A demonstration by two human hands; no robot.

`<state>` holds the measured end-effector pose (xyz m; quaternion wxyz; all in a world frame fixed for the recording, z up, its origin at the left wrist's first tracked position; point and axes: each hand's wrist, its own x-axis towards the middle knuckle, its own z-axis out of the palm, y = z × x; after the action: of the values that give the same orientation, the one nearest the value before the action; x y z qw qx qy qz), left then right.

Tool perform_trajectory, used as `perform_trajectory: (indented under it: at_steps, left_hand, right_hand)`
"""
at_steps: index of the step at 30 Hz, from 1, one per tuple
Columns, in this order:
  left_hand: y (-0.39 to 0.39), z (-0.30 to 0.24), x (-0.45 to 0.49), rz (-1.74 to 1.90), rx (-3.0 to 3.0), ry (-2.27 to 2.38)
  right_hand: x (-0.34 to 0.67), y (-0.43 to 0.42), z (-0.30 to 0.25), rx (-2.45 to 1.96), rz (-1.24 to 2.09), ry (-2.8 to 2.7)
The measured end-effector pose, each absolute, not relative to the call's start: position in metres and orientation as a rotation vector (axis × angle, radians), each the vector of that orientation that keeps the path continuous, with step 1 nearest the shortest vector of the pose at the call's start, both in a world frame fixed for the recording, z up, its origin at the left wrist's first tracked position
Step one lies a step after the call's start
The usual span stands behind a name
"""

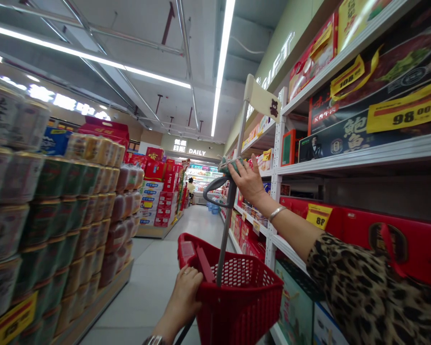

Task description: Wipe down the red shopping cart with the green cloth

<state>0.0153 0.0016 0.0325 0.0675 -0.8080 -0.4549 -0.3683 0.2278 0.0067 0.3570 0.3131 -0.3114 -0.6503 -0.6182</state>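
A red plastic shopping basket (237, 302) with a perforated side stands in front of me. My left hand (187, 290), with a ring and a watch, is closed over its near left rim. From the basket rises a grey pole (223, 239) with a dark grey looped handle (215, 191). At the pole's top hangs a cream flag (264, 100) with a brown bear on it. A small green bundle (229, 165) tied with string sits by the pole above the loop. My right hand (247, 179) rests on that bundle, fingers stretched out and apart; a silver bracelet circles the wrist.
White shelves (330, 155) with boxed goods and yellow price tags line the right side. Stacked cans (53, 215) stand on a low platform to the left. Red cartons (167, 191) stand further along the grey floor aisle (147, 278). A person (190, 189) is at the far end.
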Motion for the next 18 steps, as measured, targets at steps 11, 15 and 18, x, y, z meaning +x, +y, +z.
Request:
perform_trajectory:
  at_steps: [11, 15, 18]
  left_hand:
    - [0.000, 0.034, 0.013, -1.116, -2.422, -1.342]
    - [0.000, 0.035, 0.014, -1.110, -2.423, -1.321]
    - [0.000, 0.035, 0.014, -1.110, -2.420, -1.324]
  right_hand:
    - [0.229, 0.005, 0.348, -0.839, -1.587, -1.710]
    - [0.230, 0.003, 0.337, -0.863, -1.497, -1.700]
    - [0.230, 0.004, 0.328, -0.868, -1.389, -1.677]
